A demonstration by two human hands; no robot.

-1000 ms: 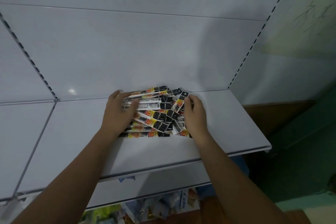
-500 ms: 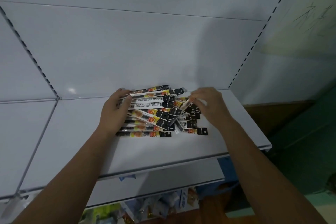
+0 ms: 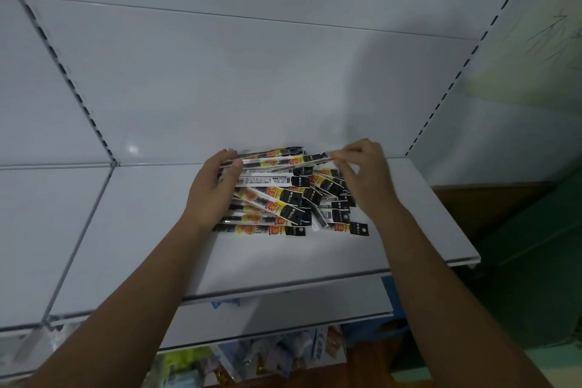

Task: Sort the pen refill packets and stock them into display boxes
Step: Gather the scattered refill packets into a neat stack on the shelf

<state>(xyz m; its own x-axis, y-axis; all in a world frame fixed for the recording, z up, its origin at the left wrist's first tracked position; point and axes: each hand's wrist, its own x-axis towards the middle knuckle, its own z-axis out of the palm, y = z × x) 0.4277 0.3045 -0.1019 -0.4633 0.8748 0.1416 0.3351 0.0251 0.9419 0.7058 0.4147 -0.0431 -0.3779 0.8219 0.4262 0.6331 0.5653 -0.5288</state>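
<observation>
The refill packets [image 3: 283, 205] lay in a loose, crisscrossed heap near the back of the white shelf [image 3: 283, 264]. They looked light, thin and glossy, likely to slide apart and bend if lifted mid-length. The left hand [image 3: 209, 195] curled over the heap's left ends with its thumb on top, while the right hand [image 3: 367, 173] pinched the right end of 1 packet [image 3: 299, 164] raised above the rest. That packet's far end seemed to reach the left thumb, and the printed header end looked the firmest hold.
</observation>
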